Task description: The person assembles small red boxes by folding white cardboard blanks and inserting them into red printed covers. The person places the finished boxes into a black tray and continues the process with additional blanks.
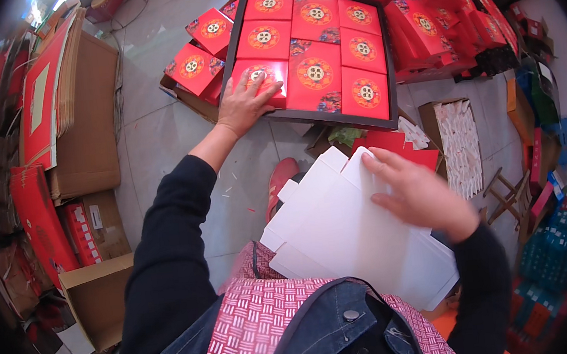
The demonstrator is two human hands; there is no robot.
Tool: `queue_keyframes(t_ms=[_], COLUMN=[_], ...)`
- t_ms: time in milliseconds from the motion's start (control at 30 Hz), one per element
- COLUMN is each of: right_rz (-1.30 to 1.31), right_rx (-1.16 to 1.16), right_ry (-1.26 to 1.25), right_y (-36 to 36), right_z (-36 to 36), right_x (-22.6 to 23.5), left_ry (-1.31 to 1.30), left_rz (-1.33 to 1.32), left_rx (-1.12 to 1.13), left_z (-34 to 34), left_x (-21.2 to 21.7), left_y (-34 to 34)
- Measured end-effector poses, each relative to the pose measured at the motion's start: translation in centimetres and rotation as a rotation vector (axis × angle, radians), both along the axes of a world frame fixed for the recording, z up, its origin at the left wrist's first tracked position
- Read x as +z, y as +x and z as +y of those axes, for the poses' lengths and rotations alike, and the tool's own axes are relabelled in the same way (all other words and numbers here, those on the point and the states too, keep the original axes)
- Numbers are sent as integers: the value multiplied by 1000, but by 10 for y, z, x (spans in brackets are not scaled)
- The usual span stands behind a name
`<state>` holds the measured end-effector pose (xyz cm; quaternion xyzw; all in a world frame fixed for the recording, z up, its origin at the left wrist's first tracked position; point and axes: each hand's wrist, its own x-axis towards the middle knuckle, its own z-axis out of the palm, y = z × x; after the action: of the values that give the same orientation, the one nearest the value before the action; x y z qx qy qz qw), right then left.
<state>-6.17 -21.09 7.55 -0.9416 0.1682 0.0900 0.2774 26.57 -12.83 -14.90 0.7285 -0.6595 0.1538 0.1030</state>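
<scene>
My left hand [249, 103] rests with fingers spread on a red gift box [277, 72] in the near left corner of a black-rimmed tray [389, 64]. Several red boxes with round gold-and-floral medallions fill this tray, such as the tall middle one [315, 82]. Below it, close to my lap, lies a flat white cardboard blank [342, 219] with cut tabs along its edges. Over its upper right side is my right hand [418, 191], slightly blurred, thumb and forefinger apart. Its fingertips are at a corner tab of the blank; the remaining fingers are partly hidden.
Red boxes are heaped behind the tray at the right [422, 24], and more lie at its left [194, 66]. Folded cardboard sheets [86, 107] lean at the left above an open brown carton [98, 304]. A carton of pale packets [457, 140] stands at the right.
</scene>
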Motion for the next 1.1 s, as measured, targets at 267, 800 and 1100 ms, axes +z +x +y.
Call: queue_keyframes(t_ms=[267, 800, 1100], right_rz=[-209, -324, -168], right_rx=[123, 222, 183], right_ry=[-144, -265, -123], right_y=[109, 103, 103], right_z=[-108, -87, -97], right_x=[-142, -213, -196], left_ry=[1, 366, 617], left_rz=[3, 118, 259], left_rx=[-23, 29, 29], left_z=[-5, 0, -28], left_x=[6, -5, 17], left_y=[-4, -5, -25])
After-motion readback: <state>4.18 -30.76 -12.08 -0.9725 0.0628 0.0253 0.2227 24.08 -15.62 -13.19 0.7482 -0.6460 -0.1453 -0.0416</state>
